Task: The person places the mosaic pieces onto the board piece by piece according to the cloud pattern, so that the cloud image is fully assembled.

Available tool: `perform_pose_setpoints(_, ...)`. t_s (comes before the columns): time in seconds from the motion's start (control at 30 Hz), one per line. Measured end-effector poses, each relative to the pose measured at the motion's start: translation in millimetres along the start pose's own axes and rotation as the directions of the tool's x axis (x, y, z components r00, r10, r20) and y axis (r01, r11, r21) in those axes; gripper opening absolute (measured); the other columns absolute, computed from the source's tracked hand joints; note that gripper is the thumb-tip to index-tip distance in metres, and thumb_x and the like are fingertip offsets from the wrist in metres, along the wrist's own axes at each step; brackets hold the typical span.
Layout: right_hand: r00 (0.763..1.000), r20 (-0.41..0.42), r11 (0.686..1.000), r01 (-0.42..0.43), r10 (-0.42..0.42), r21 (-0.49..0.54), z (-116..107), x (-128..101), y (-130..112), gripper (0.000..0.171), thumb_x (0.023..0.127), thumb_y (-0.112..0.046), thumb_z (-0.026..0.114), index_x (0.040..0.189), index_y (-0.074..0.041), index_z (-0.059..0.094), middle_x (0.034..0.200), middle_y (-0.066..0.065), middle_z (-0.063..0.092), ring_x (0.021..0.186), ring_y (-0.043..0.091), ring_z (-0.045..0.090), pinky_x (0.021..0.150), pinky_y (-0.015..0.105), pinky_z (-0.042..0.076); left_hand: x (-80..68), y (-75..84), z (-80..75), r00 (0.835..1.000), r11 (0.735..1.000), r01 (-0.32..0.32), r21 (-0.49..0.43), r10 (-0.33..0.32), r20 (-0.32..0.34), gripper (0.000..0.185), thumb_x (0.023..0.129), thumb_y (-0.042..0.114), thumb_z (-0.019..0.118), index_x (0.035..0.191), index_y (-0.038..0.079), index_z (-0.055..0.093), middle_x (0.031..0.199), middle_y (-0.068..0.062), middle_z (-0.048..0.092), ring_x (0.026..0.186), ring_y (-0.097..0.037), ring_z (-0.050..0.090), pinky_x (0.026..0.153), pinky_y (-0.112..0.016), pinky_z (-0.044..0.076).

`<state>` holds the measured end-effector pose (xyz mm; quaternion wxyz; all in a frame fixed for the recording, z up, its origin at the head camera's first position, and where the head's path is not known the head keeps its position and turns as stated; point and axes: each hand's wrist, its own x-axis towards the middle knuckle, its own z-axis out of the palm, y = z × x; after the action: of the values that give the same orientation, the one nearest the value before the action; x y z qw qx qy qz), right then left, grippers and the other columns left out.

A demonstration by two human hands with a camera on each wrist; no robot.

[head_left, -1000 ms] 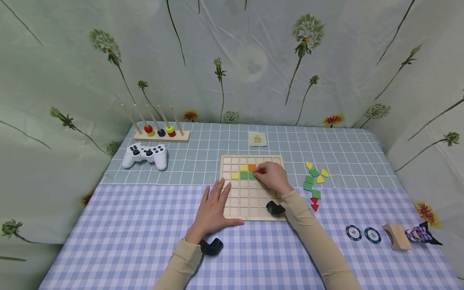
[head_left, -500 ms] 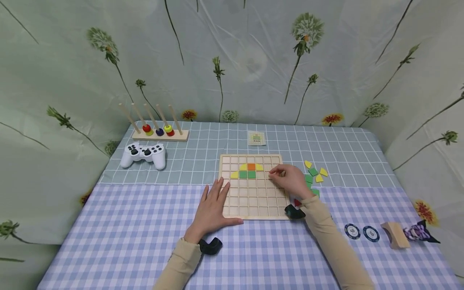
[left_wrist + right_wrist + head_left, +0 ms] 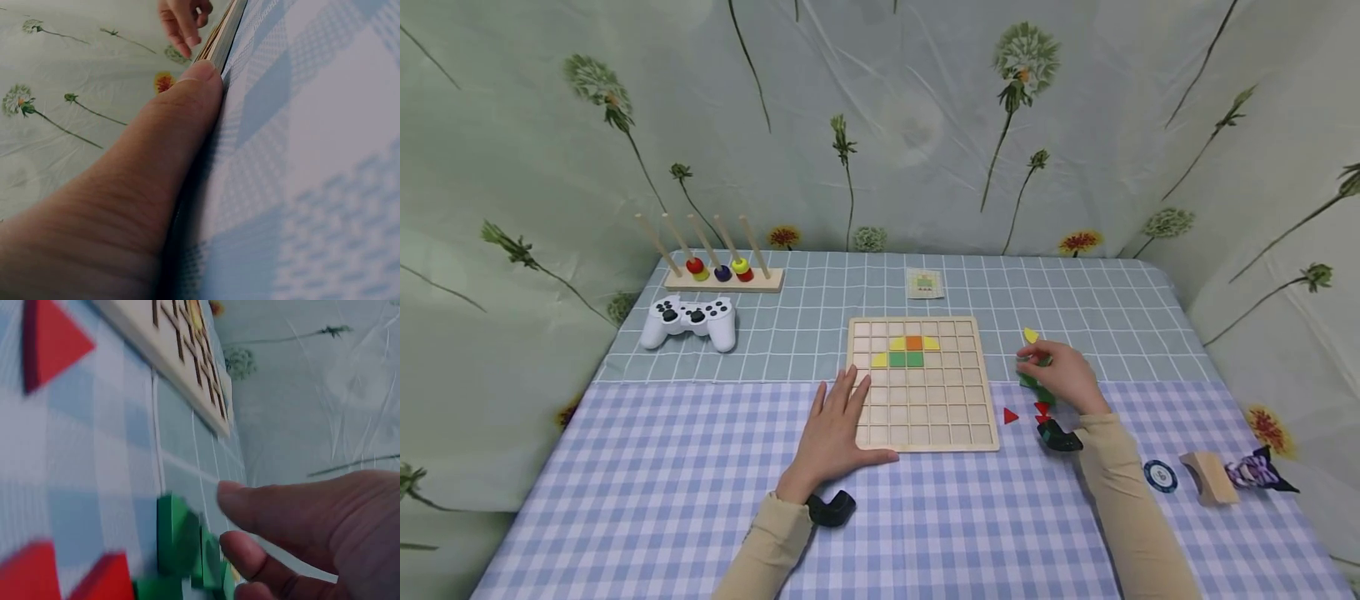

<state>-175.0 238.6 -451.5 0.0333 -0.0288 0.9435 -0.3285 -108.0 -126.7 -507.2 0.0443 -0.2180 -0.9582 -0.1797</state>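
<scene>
Checked tablecloth (image 3: 647,467): gamepad (image 3: 688,320), peg rack (image 3: 722,275), chip (image 3: 1160,476).

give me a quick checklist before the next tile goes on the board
1. Board steadied: ok, left hand lies flat on its left edge.
2. Right hand at the green tiles: ok.
3. Tile gripped: cannot tell, fingers hide it.
4. Free cells beside the placed tiles: ok, most of the grid is bare.
5. Red triangles off the board: ok.
6. Pattern card readable: cannot tell, too small.

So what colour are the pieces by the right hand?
Green pieces, shown best in the right wrist view.
</scene>
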Motion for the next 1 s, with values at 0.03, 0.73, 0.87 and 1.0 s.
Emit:
perform_pose_setpoints(0.03, 1.0, 0.006, 1.0, -0.013, 0.013, -0.013, -1.1, -0.3, 1.7, 0.025, 0.085, -0.017, 0.071, 0.103, 0.0, 0.068, 0.082, 0.006, 0.06, 0.07, 0.021, 0.051, 0.058, 0.031, 0.038, -0.1, -0.3, 0.2, 1.0, 1.0, 0.0, -0.003, 0.0, 0.002, 0.119, 0.065, 0.083, 0.057, 0.152, 0.009, 0.021, 0.157, -0.014, 0.012, 0.143, -0.027, 0.007, 0.114, -0.045, 0.001)
perform_pose_setpoints(0.73, 0.997, 0.013, 0.995, -0.071, 0.072, -0.07, -6.9, -2.5, 9.7, 0.024, 0.083, -0.015, 0.073, 0.099, -0.003, 0.062, 0.095, 0.018, 0.06, 0.081, 0.032, 0.052, 0.062, 0.037, 0.042, 0.4, 1.6, 0.3, 0.999, 1.0, 0.02, -0.011, -0.019, 0.029, 0.12, 0.065, 0.084, 0.056, 0.152, 0.009, 0.02, 0.157, -0.012, 0.01, 0.143, -0.025, 0.004, 0.114, -0.044, 0.0)
perform_pose_setpoints(0.87, 0.996, 0.011, 0.994, -0.083, 0.084, -0.066, -7.9, -2.3, 5.8, 0.019, 0.083, -0.016, 0.072, 0.096, -0.006, 0.062, 0.091, 0.015, 0.062, 0.076, 0.028, 0.054, 0.058, 0.033, 0.04, 0.6, 0.6, 0.7, 0.999, 1.0, 0.018, -0.002, -0.018, 0.027, 0.12, 0.065, 0.084, 0.054, 0.152, 0.009, 0.02, 0.157, -0.012, 0.009, 0.143, -0.025, 0.004, 0.114, -0.044, 0.0)
perform_pose_setpoints(1.0, 0.998, -0.013, 0.997, -0.056, 0.056, -0.061, -6.9, -1.0, -2.6, 0.018, 0.083, -0.018, 0.073, 0.092, -0.006, 0.063, 0.085, 0.009, 0.062, 0.069, 0.023, 0.053, 0.055, 0.031, 0.038, 0.5, -0.4, 0.9, 1.0, 1.0, 0.019, 0.005, -0.019, 0.023, 0.12, 0.065, 0.085, 0.053, 0.152, 0.01, 0.019, 0.157, -0.011, 0.009, 0.143, -0.025, 0.003, 0.114, -0.042, -0.001)
